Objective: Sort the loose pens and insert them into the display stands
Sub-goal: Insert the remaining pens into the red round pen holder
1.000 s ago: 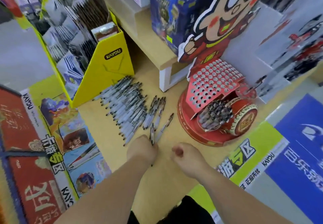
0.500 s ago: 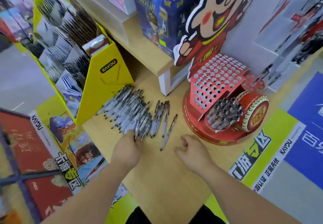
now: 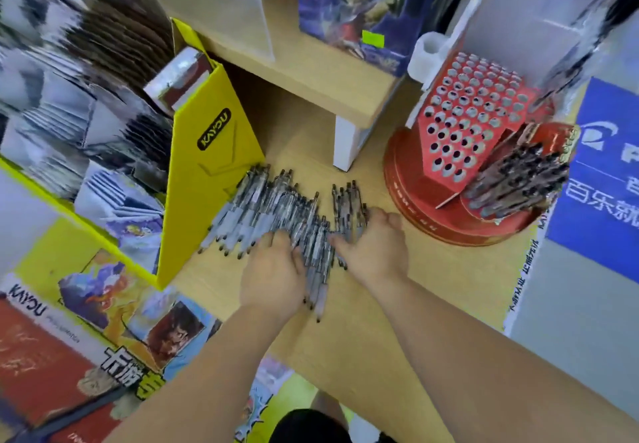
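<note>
I see the loose pens (image 3: pixel 273 207) fanned out on the wooden table (image 3: pixel 397 321), slim clear barrels with dark tips and clips, lying side by side right in front of the yellow box (image 3: pixel 211 173). My left hand (image 3: pixel 273 269) lies palm down on the near end of the pile, fingers reaching forward over the barrels. A few pens run back along its thumb side. The thumb is hidden, so I cannot tell whether it grips them. My right hand (image 3: pixel 371 245) is just beside it, fingers spread flat on a smaller cluster at the pile's right edge. The two hands are nearly touching.

The box is glossy folded card and reads "KAYOU" in yellow on a black oval. The same word stands in dark letters on the poster (image 3: pixel 27 301) at the left. A blue sign (image 3: pixel 605 166) at the right carries white Chinese characters, cut off by the frame.

The stand (image 3: pixel 473 114) to the right is red card on a round base. Its sloped face is punched with rows of round holes. More pens (image 3: pixel 515 176) are bundled in its lower tray, tips outward.
</note>
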A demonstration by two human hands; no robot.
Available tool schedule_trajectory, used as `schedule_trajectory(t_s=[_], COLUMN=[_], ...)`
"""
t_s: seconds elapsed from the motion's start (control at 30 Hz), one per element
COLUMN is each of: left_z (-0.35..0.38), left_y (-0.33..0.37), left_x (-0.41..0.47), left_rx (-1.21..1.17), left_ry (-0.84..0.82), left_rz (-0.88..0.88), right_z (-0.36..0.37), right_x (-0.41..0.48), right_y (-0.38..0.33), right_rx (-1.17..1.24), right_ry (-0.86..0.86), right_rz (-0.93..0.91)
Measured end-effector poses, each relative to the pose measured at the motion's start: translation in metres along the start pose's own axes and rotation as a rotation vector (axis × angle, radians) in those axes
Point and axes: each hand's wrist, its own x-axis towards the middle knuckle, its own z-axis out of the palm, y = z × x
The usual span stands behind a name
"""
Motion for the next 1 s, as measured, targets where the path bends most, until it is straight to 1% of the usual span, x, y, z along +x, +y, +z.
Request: schedule_trajectory(t_s=[0.07, 0.17, 0.4, 0.5, 0.6, 0.73, 0.9, 1.0], left_z=[-0.001, -0.002, -0.008, -0.008, -0.005, 0.000, 0.006, 0.009], left_y=[-0.004, -0.008, 0.001, 0.005, 0.009, 0.012, 0.021, 0.026], left_x=[0.000, 0.000, 0.002, 0.002, 0.000, -0.001, 0.000, 0.000], left_rx=[-0.013, -0.037, 0.053, 0.046, 0.011, 0.037, 0.031, 0.027], left_ry=[-0.010, -0.008, -0.057, -0.084, -0.126, -0.159, -0.236, -0.268], left_rz=[0.035, 0.070, 0.107, 0.132, 0.153, 0.184, 0.212, 0.242], right_z=[0.001, -0.002, -0.017, -0.022, -0.028, -0.036, -0.038, -0.040], right_x=[0.002, 0.004, -0.006, -0.017, -0.028, -0.036, -0.038, -0.040], right_y=[-0.006, -0.005, 0.014, 0.029, 0.047, 0.066, 0.075, 0.080], right_rx=[-0.037, -0.022, 0.003, 0.030, 0.056, 0.107, 0.158, 0.161], right_ry=[0.006, -0.012, -0.063, -0.078, -0.064, -0.040, -0.012, -0.016], right_rz=[-0.002, 0.002, 0.040, 0.066, 0.098, 0.156, 0.145, 0.173])
